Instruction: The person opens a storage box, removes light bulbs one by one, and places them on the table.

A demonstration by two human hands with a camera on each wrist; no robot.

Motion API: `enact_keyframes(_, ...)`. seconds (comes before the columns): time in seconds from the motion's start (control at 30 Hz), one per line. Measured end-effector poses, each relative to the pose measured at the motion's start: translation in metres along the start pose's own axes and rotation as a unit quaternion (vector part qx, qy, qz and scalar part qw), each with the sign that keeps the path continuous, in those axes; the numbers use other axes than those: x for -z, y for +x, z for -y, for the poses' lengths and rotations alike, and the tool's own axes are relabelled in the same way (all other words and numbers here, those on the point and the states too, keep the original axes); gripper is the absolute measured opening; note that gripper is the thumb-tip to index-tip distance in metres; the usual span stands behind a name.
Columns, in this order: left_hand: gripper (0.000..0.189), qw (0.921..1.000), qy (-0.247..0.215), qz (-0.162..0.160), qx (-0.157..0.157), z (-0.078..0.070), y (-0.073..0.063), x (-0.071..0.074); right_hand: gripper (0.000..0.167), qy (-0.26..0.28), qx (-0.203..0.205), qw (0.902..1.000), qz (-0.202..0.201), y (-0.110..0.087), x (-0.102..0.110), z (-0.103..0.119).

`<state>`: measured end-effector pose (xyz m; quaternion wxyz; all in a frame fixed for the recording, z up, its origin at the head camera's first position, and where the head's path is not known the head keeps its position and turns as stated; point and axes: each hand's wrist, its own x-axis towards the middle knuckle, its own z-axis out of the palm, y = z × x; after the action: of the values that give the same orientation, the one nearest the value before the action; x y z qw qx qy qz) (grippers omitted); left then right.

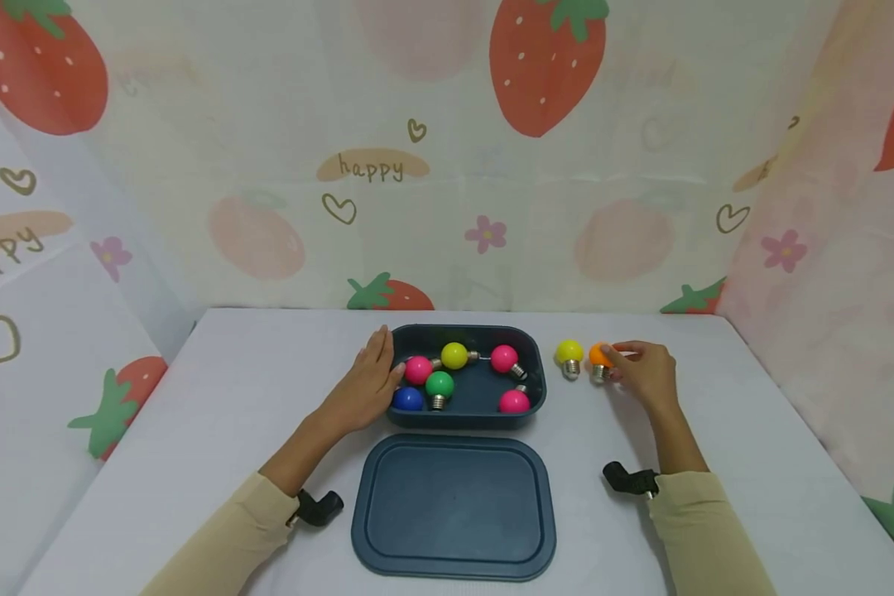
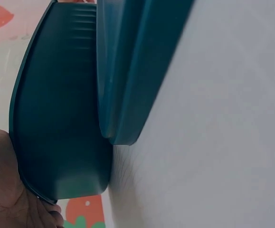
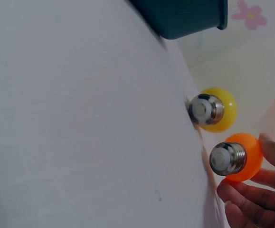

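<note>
My left hand (image 1: 367, 382) rests against the left end of the dark blue box (image 1: 465, 420), fingers straight along its outside and thumb at the rim. Inside the box lie several small light bulbs: a yellow bulb (image 1: 454, 356), a green bulb (image 1: 439, 384), a blue bulb (image 1: 407, 399) and several pink ones, such as the pink bulb (image 1: 503, 358). Right of the box, my right hand (image 1: 646, 372) holds an orange bulb (image 3: 249, 156) between thumb and fingers, its metal base pointing toward me. Just left of it sits another yellow bulb (image 1: 569, 352) on the table.
A flat dark blue lid (image 1: 454, 507) lies on the white table (image 1: 588, 546) in front of the box. Behind the table hangs a strawberry-print cloth (image 1: 536, 248), with more cloth at both sides. A black wrist camera (image 1: 319, 508) juts from the left sleeve, another from the right.
</note>
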<state>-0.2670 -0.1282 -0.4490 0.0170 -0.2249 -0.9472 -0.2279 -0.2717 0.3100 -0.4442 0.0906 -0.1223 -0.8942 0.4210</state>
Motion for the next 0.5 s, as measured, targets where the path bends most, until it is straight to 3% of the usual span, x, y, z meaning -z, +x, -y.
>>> enact_keyframes(0.5,0.067,1.0,-0.006,-0.002,-0.001,0.0003,0.0002,0.0,0.051,-0.008,-0.015,0.9998,-0.006,0.002,-0.0073,-0.0052)
